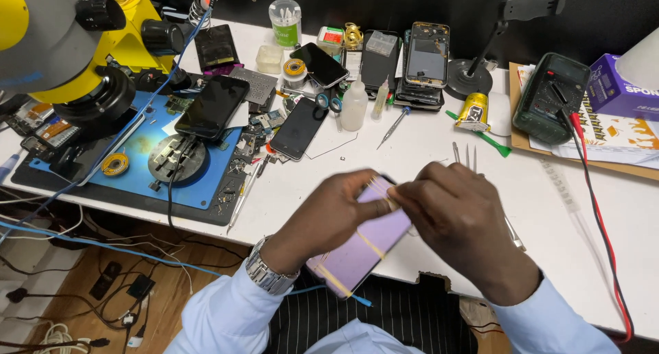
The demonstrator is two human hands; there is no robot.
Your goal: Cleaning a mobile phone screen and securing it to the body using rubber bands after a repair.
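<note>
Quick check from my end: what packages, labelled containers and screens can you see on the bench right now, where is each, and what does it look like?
Lilac phone: held in left hand and right hand, wrapped in yellow bands.
Purple box: far right, white lettering.
Cotton swab tub: top centre, clear cylinder, green label.
Yellow tube: right of centre, black print.
Multimeter: right, dark green, screen blank.
Dark phone: on blue mat, screen off.

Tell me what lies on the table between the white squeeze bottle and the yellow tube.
In the head view, a thin screwdriver lies slanted on the white table between the white squeeze bottle and the yellow tube.
</note>
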